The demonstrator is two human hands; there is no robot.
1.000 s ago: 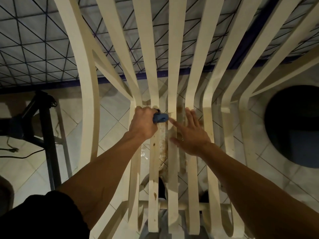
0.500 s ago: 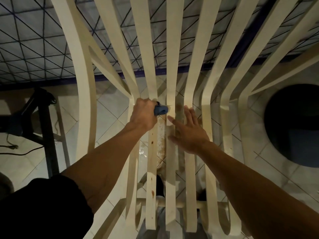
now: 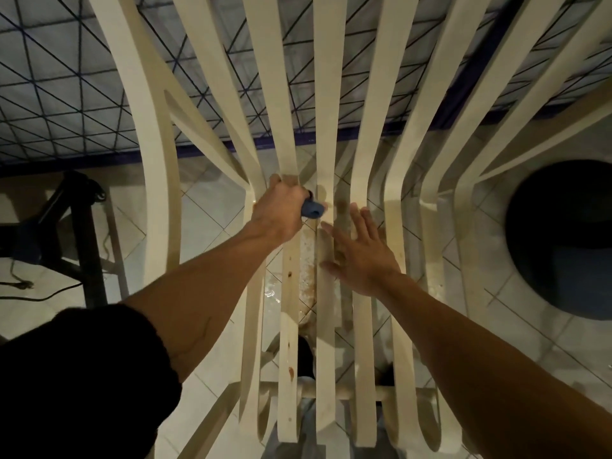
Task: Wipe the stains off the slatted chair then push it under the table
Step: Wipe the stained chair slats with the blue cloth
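Several pale slats of the slatted chair (image 3: 326, 94) ran lengthwise from near to far, fanning out toward the table (image 3: 66, 94) beyond. Brown stains (image 3: 306, 271) marked the middle slats, just nearer than the left hand (image 3: 281, 210), whose fingers were curled tight round a blue cloth (image 3: 312, 209) poking rightward from the fist. Just right of it, the right hand (image 3: 362, 256) lay flat on the slats, fingers straight and spread, pointing far. Both forearms stretched forward above the tiled floor (image 3: 205, 210).

Pale tiled floor (image 3: 205, 210) carries the chair (image 3: 326, 94); left of the chair, a black stand (image 3: 87, 253) and cable (image 3: 20, 285); right, a dark round object (image 3: 563, 240).
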